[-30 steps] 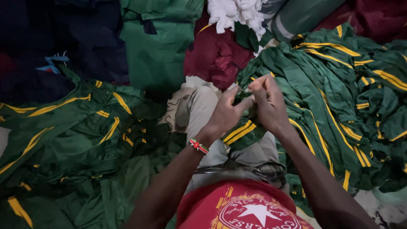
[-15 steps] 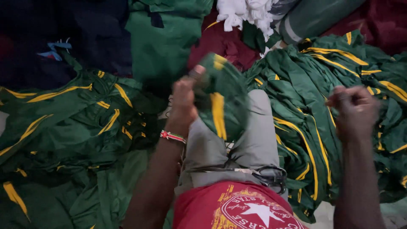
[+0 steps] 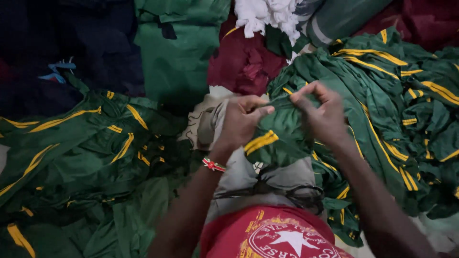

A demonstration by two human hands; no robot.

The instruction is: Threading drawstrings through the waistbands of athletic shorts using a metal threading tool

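Observation:
My left hand (image 3: 241, 119) and my right hand (image 3: 322, 112) are close together above my lap, both pinching the top edge of a green garment with yellow stripes (image 3: 277, 138). The cloth hangs down between them onto my grey trousers (image 3: 239, 172). A red and green band (image 3: 213, 165) sits on my left wrist. A pair of black-handled scissors (image 3: 291, 193) lies across my lap just above my red shirt (image 3: 272, 234).
A heap of green and yellow garments (image 3: 81, 157) lies at my left, another heap (image 3: 406, 105) at my right. Beyond are plain green cloth (image 3: 177, 52), maroon cloth (image 3: 239, 62), white scraps (image 3: 267, 14) and dark blue fabric (image 3: 43, 48).
Half a second ago my hands were apart, the left lifting a green piece toward the left. Now both have come together on a green garment at the centre.

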